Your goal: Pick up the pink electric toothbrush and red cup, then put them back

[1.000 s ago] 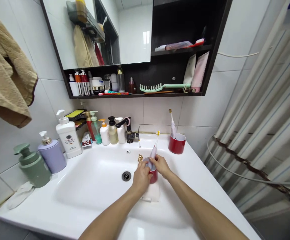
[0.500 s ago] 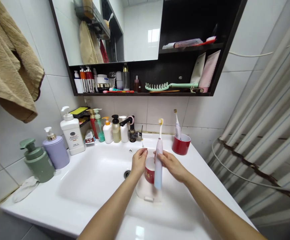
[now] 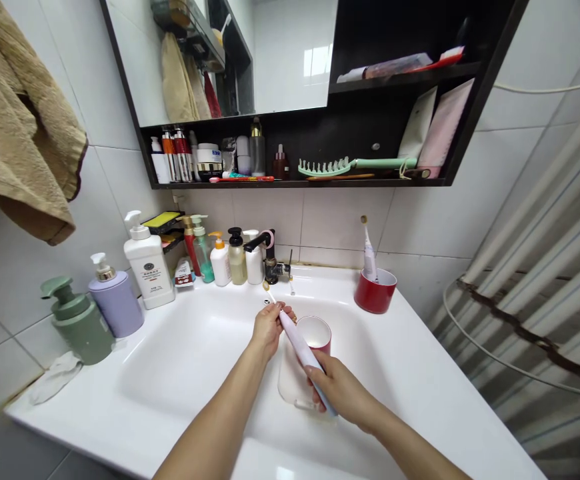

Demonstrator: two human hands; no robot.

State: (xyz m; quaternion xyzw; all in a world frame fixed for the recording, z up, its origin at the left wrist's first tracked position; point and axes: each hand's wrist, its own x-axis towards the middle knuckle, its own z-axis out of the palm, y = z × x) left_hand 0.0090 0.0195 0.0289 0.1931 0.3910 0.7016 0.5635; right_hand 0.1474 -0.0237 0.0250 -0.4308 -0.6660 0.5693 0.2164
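Note:
My right hand is closed around the lower handle of a pink-to-blue electric toothbrush, which tilts up and left over the sink. At its neck, the fingers of my left hand are pinched together, just below the brush head. A small brownish bit shows beside those fingertips; I cannot make out what it is. Behind the handle stands a red cup with a white inside, partly covered by the toothbrush. Under it lies a pale, rounded tray-like piece in the sink.
The white sink has a black faucet at its back. A second red cup holding another electric toothbrush stands on the right rim. Several pump bottles line the left and back. A dark cabinet hangs above.
The electric toothbrush has swung from upright to leaning left, its head now near my left hand. My right hand has moved down the handle. The view has shifted slightly.

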